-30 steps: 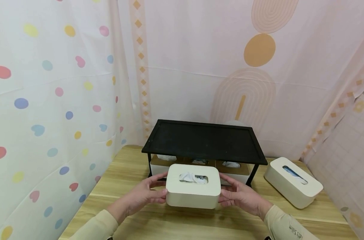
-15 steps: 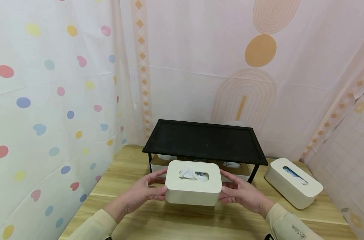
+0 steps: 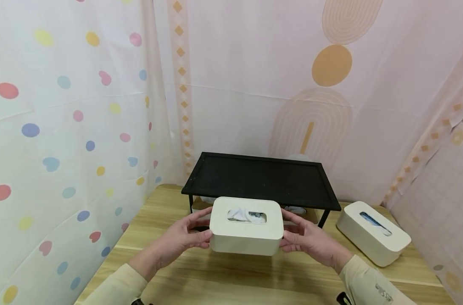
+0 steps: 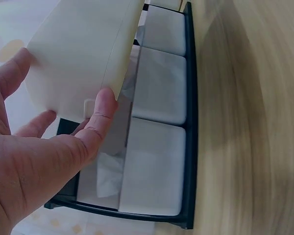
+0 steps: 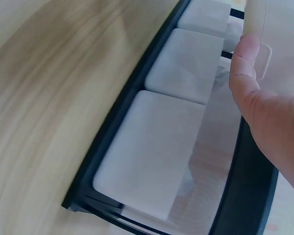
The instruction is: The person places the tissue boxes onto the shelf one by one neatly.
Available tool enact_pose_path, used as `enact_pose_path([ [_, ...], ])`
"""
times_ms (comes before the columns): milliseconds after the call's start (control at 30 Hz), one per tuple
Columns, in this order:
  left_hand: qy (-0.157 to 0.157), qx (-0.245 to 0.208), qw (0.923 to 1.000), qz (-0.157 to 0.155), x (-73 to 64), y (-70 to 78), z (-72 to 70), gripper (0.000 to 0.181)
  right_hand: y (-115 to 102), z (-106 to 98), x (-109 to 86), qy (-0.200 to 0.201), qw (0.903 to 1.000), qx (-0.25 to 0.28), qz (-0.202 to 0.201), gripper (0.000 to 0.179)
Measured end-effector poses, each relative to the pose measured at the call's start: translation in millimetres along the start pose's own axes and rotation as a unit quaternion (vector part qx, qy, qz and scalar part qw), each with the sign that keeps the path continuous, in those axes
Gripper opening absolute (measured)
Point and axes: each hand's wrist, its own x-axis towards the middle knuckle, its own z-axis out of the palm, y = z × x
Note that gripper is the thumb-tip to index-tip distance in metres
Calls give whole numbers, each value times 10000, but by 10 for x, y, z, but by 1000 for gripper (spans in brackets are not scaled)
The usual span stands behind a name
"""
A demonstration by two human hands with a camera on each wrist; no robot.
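Both hands hold a cream tissue box (image 3: 246,245) by its two short ends, in the air in front of a black two-tier rack (image 3: 260,178). White crumpled material shows through the oval slot in its lid. My left hand (image 3: 176,243) grips the left end, thumb on the near side and fingers spread behind. At the right end my right hand (image 3: 313,243) grips in the same way. Below the held box, in the left wrist view, several white boxes (image 4: 156,169) sit side by side on the rack's lower tier, with white material in their tops.
A second cream box (image 3: 369,235) with a slotted lid stands on the wooden table (image 3: 163,203), right of the rack. Patterned curtains (image 3: 231,63) hang behind and at both sides. The rack's upper tier overhangs the lower boxes.
The held tissue box has risen and moved a little forward toward the rack, both hands moving with it. It now covers more of the boxes below. The box on the right has stayed put.
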Motion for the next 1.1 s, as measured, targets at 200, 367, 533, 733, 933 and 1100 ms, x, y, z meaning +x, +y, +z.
enact_pose_path([
  [200, 43, 103, 9997, 201, -17, 84, -2, 84, -123, 4, -21, 25, 9998, -119, -183, 84],
  [367, 95, 146, 9993, 329, -12, 160, 1, 83, -208, -8, -6, 65, 9995, -212, -223, 82],
  [533, 171, 185, 9990, 358, -18, 220, 1, 82, -254, -10, 3, 88, 9994, -228, -248, 82],
  [733, 181, 214, 9988, 396, -29, 271, -6, 80, -299, -7, -3, 101, 9992, -217, -326, 83],
  [933, 225, 236, 9980, 533, -45, 303, -9, 79, -349, 5, -19, 92, 9990, -182, -397, 83],
  [1100, 241, 288, 9969, 684, -51, 347, -4, 76, -396, 16, -35, 148, 9980, -287, -534, 82],
])
